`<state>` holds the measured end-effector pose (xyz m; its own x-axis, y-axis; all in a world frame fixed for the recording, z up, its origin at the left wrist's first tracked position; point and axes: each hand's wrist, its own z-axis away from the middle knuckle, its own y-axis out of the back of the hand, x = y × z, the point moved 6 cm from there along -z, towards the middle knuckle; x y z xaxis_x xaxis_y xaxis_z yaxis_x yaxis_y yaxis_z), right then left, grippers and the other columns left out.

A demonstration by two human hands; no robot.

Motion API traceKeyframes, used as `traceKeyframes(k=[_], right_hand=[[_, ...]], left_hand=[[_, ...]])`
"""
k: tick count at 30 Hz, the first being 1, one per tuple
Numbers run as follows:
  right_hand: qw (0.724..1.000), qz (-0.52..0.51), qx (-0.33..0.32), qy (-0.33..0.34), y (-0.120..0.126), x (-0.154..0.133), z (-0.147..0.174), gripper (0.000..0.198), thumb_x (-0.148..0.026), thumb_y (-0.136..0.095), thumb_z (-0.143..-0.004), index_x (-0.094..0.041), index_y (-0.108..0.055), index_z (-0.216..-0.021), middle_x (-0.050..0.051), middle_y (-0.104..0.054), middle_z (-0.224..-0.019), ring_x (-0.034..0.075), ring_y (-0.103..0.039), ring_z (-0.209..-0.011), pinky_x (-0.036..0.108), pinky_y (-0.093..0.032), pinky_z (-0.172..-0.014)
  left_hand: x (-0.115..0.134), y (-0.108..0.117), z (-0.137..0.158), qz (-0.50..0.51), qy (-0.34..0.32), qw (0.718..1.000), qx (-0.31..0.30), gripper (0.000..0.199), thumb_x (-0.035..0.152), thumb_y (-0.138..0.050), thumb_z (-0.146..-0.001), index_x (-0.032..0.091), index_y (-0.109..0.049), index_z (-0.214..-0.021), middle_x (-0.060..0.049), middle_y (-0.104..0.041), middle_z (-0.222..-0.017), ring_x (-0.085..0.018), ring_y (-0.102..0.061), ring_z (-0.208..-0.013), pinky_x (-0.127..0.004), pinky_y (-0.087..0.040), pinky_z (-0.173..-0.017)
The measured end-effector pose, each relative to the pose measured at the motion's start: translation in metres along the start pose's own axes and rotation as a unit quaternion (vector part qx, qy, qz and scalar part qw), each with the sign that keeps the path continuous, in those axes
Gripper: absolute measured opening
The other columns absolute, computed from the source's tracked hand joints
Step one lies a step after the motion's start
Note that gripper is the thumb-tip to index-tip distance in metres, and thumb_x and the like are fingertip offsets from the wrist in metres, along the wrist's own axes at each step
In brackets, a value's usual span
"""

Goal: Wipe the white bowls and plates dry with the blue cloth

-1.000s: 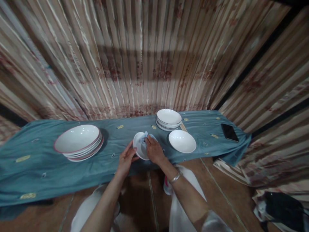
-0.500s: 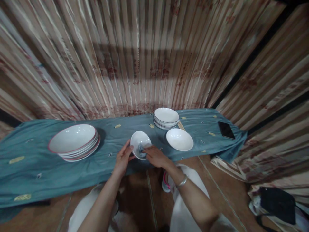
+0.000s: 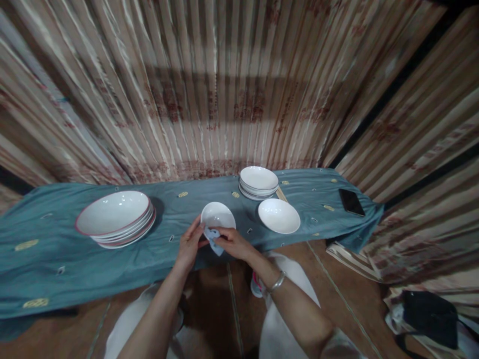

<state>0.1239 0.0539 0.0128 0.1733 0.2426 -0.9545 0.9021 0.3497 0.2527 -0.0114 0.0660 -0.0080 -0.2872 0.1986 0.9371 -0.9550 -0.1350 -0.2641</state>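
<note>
One small white bowl (image 3: 219, 213), in the head view, is over the front of a teal-draped table (image 3: 86, 274), its left side gripped by the left hand (image 3: 189, 244), while the right hand (image 3: 235, 243) pinches a light-blue cloth (image 3: 214, 240) at its near rim.

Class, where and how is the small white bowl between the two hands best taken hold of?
Probably by the left rim of the small white bowl, coming from the left, as the left hand does. It opens upward, so its rim offers an edge to pinch; the right hand and blue cloth occupy the near side.
</note>
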Motion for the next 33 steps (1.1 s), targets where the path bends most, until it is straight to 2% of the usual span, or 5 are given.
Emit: traceKeyframes(k=[5,13,19,25,33], right_hand=[[0.998,-0.011,0.054,0.021,-0.005,-0.004,-0.008,0.043,-0.021,-0.049,-0.086,-0.019,-0.059,-0.127,0.005,-0.063,-0.128,0.019,-0.059,-0.117,0.037,-0.045,-0.102],[0.988,0.105,0.096,0.053,-0.001,-0.01,-0.021,0.05,-0.013,-0.045,-0.088,-0.02,-0.049,-0.137,0.009,-0.042,-0.149,0.017,-0.038,-0.138,0.033,-0.032,-0.113],[0.975,0.195,0.105,0.024,-0.001,-0.001,-0.032,0.056,-0.015,-0.041,-0.091,-0.015,-0.034,-0.147,0.012,-0.029,-0.155,0.019,-0.024,-0.145,0.038,-0.024,-0.118],[0.958,0.269,0.096,-0.016,-0.001,0.008,-0.033,0.063,-0.017,-0.038,-0.092,-0.011,-0.017,-0.152,0.015,-0.012,-0.159,0.023,-0.012,-0.147,0.044,-0.025,-0.117],[0.931,0.355,0.075,-0.035,0.008,0.015,-0.026,0.061,-0.014,-0.043,-0.088,-0.006,-0.029,-0.147,0.018,-0.018,-0.158,0.025,-0.019,-0.146,0.042,-0.027,-0.117]], left_hand=[[-0.003,0.002,-0.002,0.003,-0.011,1.0,0.0,0.059,0.045,-0.079,-0.063,0.022,-0.068,-0.116,-0.009,-0.065,-0.126,-0.026,-0.066,-0.103,-0.025,-0.058,-0.063],[-0.005,0.002,-0.005,-0.028,-0.009,0.999,0.021,0.048,0.036,-0.073,-0.073,0.022,-0.067,-0.119,-0.008,-0.064,-0.128,-0.028,-0.064,-0.11,-0.029,-0.061,-0.065],[-0.001,-0.002,-0.002,-0.021,-0.022,1.0,0.004,0.047,0.035,-0.074,-0.072,0.025,-0.068,-0.118,-0.006,-0.064,-0.128,-0.029,-0.063,-0.111,-0.03,-0.062,-0.068],[0.001,-0.005,0.002,-0.016,-0.02,1.0,-0.01,0.054,0.036,-0.076,-0.07,0.023,-0.065,-0.121,-0.007,-0.068,-0.121,-0.028,-0.064,-0.108,-0.03,-0.061,-0.068],[0.001,-0.006,0.004,-0.018,-0.012,1.0,-0.009,0.055,0.036,-0.075,-0.071,0.023,-0.064,-0.123,-0.006,-0.071,-0.112,-0.024,-0.068,-0.099,-0.029,-0.061,-0.065]])
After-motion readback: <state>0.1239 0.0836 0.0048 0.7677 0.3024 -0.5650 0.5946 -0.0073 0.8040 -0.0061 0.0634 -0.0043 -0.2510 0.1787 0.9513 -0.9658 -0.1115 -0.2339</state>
